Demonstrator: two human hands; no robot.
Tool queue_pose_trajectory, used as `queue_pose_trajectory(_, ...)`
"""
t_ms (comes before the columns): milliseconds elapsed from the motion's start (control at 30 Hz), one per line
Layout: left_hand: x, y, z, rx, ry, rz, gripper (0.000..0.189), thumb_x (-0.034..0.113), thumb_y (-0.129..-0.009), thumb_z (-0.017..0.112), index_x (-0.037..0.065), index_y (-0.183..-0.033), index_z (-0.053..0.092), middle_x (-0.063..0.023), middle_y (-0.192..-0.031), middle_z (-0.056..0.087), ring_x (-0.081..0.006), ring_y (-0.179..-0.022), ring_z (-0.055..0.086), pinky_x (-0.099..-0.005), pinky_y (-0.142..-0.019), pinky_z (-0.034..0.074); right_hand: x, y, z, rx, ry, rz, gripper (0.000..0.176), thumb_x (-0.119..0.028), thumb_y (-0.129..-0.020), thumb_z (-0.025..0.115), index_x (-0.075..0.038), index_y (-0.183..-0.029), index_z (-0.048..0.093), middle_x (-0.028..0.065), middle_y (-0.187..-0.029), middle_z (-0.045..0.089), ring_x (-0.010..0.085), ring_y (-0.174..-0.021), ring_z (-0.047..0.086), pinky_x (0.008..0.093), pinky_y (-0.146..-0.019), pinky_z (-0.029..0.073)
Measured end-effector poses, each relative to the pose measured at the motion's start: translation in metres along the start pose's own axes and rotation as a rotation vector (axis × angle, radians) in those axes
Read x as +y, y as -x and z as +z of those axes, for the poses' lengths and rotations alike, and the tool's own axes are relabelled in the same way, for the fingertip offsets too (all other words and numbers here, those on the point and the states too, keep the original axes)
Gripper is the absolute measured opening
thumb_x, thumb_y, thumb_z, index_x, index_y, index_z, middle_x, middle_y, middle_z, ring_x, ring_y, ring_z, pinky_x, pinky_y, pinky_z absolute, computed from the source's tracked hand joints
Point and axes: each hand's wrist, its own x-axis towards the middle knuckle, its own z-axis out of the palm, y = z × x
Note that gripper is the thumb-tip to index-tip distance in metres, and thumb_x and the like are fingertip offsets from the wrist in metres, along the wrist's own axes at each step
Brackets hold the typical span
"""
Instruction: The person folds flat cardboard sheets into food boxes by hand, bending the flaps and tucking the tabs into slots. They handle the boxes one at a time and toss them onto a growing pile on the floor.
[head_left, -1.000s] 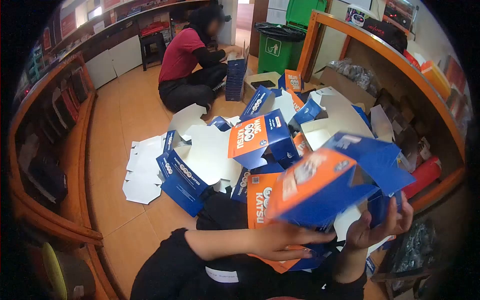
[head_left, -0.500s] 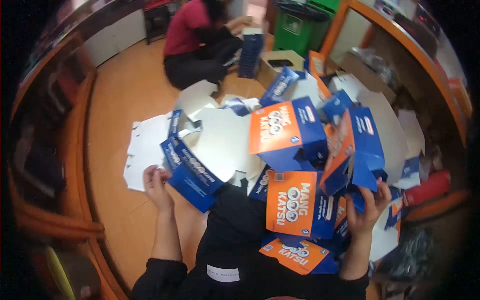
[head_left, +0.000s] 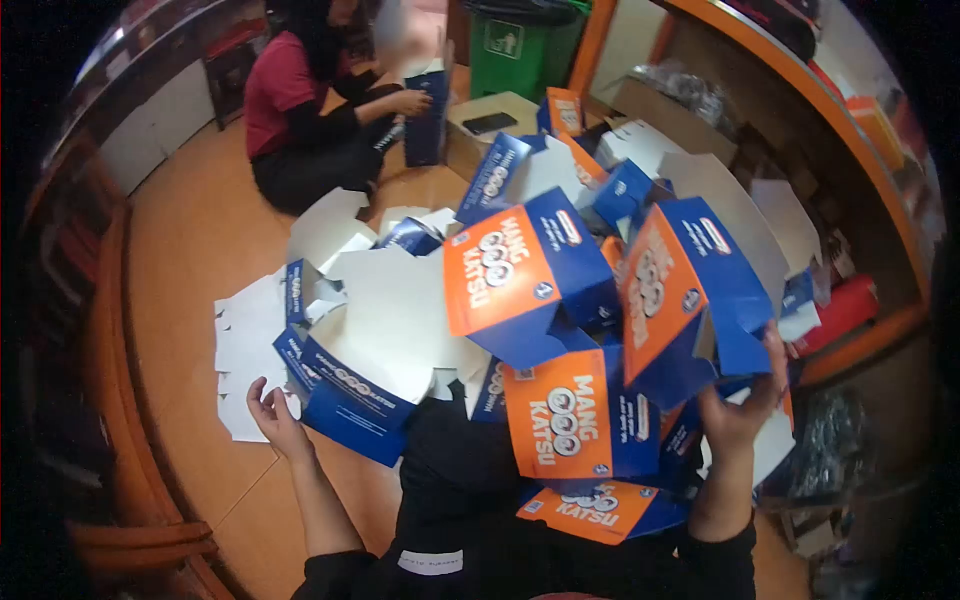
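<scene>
My right hand (head_left: 745, 408) grips the lower right part of an orange-and-blue carton (head_left: 665, 285) printed with white letters, thumb below and fingers along its right side. At the left, my left hand (head_left: 280, 422) has its fingers bent and apart, beside a blue carton flap (head_left: 355, 405); a small pale patch shows by its fingertips. More folded cartons lie in front of me: one orange-and-blue carton (head_left: 495, 265) in the middle, another carton (head_left: 560, 415) below it and a third (head_left: 590, 510) against my lap. An opened carton's white inside (head_left: 385, 320) faces up.
Flat white card (head_left: 245, 350) lies on the orange floor at the left. A person (head_left: 300, 110) sits ahead, hands at a dark blue stack (head_left: 425, 120). A phone (head_left: 490, 123) rests on a cardboard box, near a green bin (head_left: 510, 55). Wooden-framed shelves stand on the right.
The view has turned, so the scene sits further left. My right hand has moved from below the right carton onto its side, and that carton is turned more toward me. My left hand's fingers have spread.
</scene>
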Motion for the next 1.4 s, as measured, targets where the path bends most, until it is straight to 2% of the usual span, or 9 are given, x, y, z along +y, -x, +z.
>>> queue_pose_trajectory(133, 0.058, 0.015, 0.01, -0.028, 0.137, 0.32, 0.015, 0.006, -0.084, 0.052, 0.001, -0.097, 0.051, -0.0071, -0.092, 0.053, -0.0152, -0.084, 0.049, -0.0284, -0.077, 0.04, -0.002, 0.0, 0.004, 0.258, -0.06, -0.106, 0.068, -0.003, -0.07, 0.071, -0.003, -0.123, 0.028, 0.0229, -0.124, 0.041, 0.0318, -0.113, 0.045, 0.0412, -0.092, 0.041)
queue_pose_trajectory(233, 0.099, 0.054, 0.046, -0.622, 0.398, 0.386, 0.021, 0.024, -0.08, 0.06, 0.004, -0.078, 0.06, -0.0093, -0.078, 0.06, -0.0206, -0.076, 0.055, -0.0296, -0.072, 0.043, 0.01, 0.034, -0.006, 0.227, -0.138, 0.14, 0.056, -0.017, -0.084, 0.055, -0.001, -0.127, 0.022, 0.0182, -0.13, 0.037, 0.0256, -0.116, 0.043, 0.0365, -0.093, 0.041)
queue_pose_trajectory(367, 0.164, 0.13, 0.107, -1.579, 0.323, 0.546, 0.047, 0.028, -0.075, 0.067, 0.01, -0.117, 0.054, -0.0121, -0.109, 0.057, -0.0274, -0.098, 0.055, -0.0353, -0.081, 0.043, 0.009, 0.058, -0.022, 0.194, -0.765, 0.147, 0.054, -0.031, -0.091, 0.036, 0.003, -0.131, 0.027, 0.021, -0.135, 0.03, 0.0301, -0.12, 0.039, 0.0418, -0.098, 0.037)
queue_pose_trajectory(533, 0.193, 0.189, 0.151, -1.621, 0.485, 0.507, 0.056, 0.029, -0.081, 0.06, 0.001, -0.125, 0.041, -0.0193, -0.108, 0.053, -0.034, -0.099, 0.052, -0.0401, -0.083, 0.042, -0.008, 0.055, -0.024, 0.21, -0.092, -0.136, 0.054, -0.032, -0.09, 0.039, -0.001, -0.132, 0.026, 0.0182, -0.135, 0.029, 0.0288, -0.119, 0.04, 0.0395, -0.098, 0.037)
queue_pose_trajectory(633, 0.219, 0.192, 0.159, -2.211, 0.022, 0.546, 0.058, 0.034, -0.082, 0.057, -0.004, -0.122, 0.039, -0.0226, -0.111, 0.049, -0.0363, -0.099, 0.05, -0.0398, -0.084, 0.041, -0.006, 0.059, -0.029, 0.295, -0.109, -0.121, 0.056, -0.031, -0.086, 0.046, -0.005, -0.131, 0.024, 0.0193, -0.132, 0.03, 0.0308, -0.117, 0.041, 0.0407, -0.096, 0.038)
queue_pose_trajectory(1067, 0.227, 0.228, 0.175, -1.395, 0.312, 0.719, 0.042, 0.027, -0.088, 0.046, 0.004, -0.122, 0.043, -0.0252, -0.118, 0.043, -0.0399, -0.108, 0.042, -0.0439, -0.091, 0.035, -0.034, 0.079, -0.05, 0.088, -0.03, -0.064, 0.085, -0.02, -0.07, 0.074, -0.016, -0.133, 0.017, 0.0217, -0.123, 0.033, 0.0342, -0.111, 0.043, 0.0429, -0.09, 0.04)
queue_pose_trajectory(1167, 0.228, 0.239, 0.182, -1.122, 0.263, 0.854, 0.042, 0.026, -0.09, 0.043, 0.005, -0.126, 0.041, -0.0258, -0.122, 0.042, -0.0407, -0.111, 0.041, -0.0436, -0.092, 0.034, -0.026, 0.078, -0.063, 0.094, -0.513, 0.016, 0.076, -0.032, -0.069, 0.074, -0.017, -0.13, 0.031, 0.0216, -0.119, 0.037, 0.0329, -0.109, 0.04, 0.0419, -0.088, 0.037)
queue_pose_trajectory(1300, 0.304, 0.207, 0.172, -1.747, 0.079, 0.534, 0.042, 0.021, -0.09, 0.041, 0.019, -0.131, 0.039, -0.0175, -0.104, 0.059, -0.0355, -0.085, 0.059, -0.0407, -0.074, 0.046, -0.006, 0.085, -0.098, 0.245, -0.403, 0.105, 0.069, -0.052, -0.071, 0.066, -0.012, -0.123, 0.043, 0.0149, -0.102, 0.041, 0.025, -0.093, 0.042, 0.0359, -0.079, 0.037)
queue_pose_trajectory(1400, 0.31, 0.217, 0.177, -1.681, 0.175, 0.81, 0.041, 0.018, -0.087, 0.047, 0.021, -0.128, 0.047, -0.0107, -0.073, 0.062, -0.0276, -0.058, 0.058, -0.0338, -0.054, 0.046, -0.006, 0.078, -0.126, 0.029, -0.228, 0.085, 0.067, -0.059, -0.072, 0.059, -0.012, -0.117, 0.049, 0.0113, -0.096, 0.039, 0.022, -0.088, 0.04, 0.033, -0.077, 0.035)
